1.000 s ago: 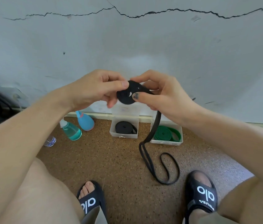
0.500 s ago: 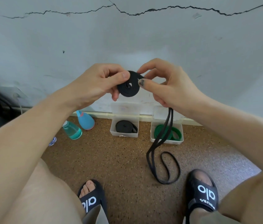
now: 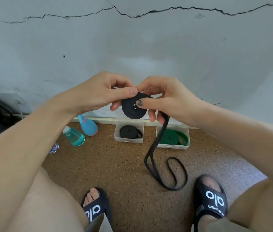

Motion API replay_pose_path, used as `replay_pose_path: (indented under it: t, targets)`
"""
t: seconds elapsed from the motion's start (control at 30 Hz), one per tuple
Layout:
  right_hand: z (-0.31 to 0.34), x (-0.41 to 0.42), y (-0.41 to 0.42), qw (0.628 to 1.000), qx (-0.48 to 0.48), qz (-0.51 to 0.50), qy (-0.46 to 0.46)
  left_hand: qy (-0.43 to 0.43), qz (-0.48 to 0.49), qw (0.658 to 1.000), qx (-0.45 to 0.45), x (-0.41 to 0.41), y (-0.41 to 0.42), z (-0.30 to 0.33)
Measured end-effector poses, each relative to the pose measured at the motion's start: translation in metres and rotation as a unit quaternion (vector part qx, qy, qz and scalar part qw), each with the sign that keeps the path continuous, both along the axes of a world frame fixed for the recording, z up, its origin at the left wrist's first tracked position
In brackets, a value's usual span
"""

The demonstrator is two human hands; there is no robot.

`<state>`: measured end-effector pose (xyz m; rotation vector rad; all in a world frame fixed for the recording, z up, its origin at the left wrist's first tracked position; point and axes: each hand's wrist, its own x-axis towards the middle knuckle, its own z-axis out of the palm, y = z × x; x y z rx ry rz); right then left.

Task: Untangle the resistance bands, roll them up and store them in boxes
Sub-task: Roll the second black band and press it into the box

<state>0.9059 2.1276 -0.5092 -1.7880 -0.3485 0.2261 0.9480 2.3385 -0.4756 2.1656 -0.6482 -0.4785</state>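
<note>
Speckled brown floor (image 3: 115,164) meets a cracked grey wall (image 3: 132,47); two boxes (image 3: 128,139) line its foot; both hands' fingers (image 3: 133,91) pinch the black band (image 3: 133,108), whose tail loops on bare floor between the sandals (image 3: 211,201).

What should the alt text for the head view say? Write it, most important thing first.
Both hands, left hand and right hand, pinch a half-rolled black band whose loose tail trails to the speckled floor. By the cracked wall stand two open boxes, one holding a rolled black band, one a green band.

wall (image 3: 149,47): pale, cracked | floor (image 3: 115,164): brown speckled | light: soft
</note>
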Motion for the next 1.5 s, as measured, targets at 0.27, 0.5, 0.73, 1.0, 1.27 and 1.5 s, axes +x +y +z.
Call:
replay_pose_path:
  t: [0.27, 0.5, 0.73, 1.0, 1.27, 1.5]
  targets:
    - [0.007, 0.002, -0.005, 1.0, -0.005, -0.009, 0.009, -0.018, -0.024, 0.999, 0.021, 0.0, -0.001, 0.0]
    - [0.009, -0.002, -0.006, 0.995, -0.036, -0.072, -0.056, 0.002, 0.042, 0.996, -0.072, 0.008, 0.005, -0.007]
    - [0.002, -0.001, -0.001, 0.998, -0.006, -0.049, -0.03, -0.008, -0.004, 1.0, 0.001, 0.0, 0.0, -0.006]
    - [0.01, -0.006, -0.004, 0.995, -0.061, -0.067, -0.047, 0.022, 0.035, 0.996, -0.082, 0.005, 0.006, -0.007]
    - [0.004, -0.006, 0.002, 0.996, -0.048, -0.046, -0.055, 0.012, -0.011, 1.0, -0.026, 0.002, -0.001, -0.008]
    - [0.01, -0.008, -0.003, 0.991, -0.073, -0.075, -0.085, 0.033, 0.027, 0.995, -0.093, 0.006, 0.007, -0.008]
